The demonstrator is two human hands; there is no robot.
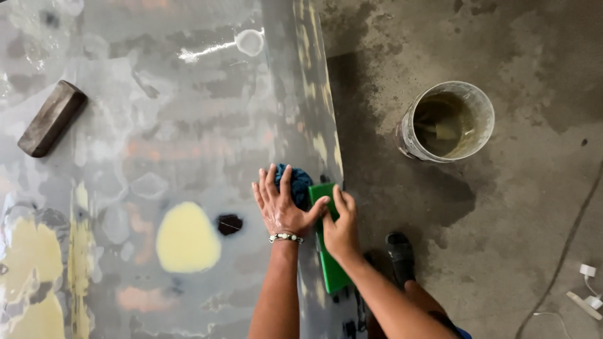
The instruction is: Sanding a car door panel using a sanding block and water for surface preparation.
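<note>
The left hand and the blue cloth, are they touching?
Touching. The head view shows the left hand pressed flat on the blue cloth, its fingers covering it.

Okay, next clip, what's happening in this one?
A person leans over a wet grey panel mottled with yellow filler patches. The left hand presses flat on a blue cloth, while the right hand holds a green block at the panel's edge. A dark sanding block lies at upper left. A bucket of murky water stands on the concrete floor.
</note>
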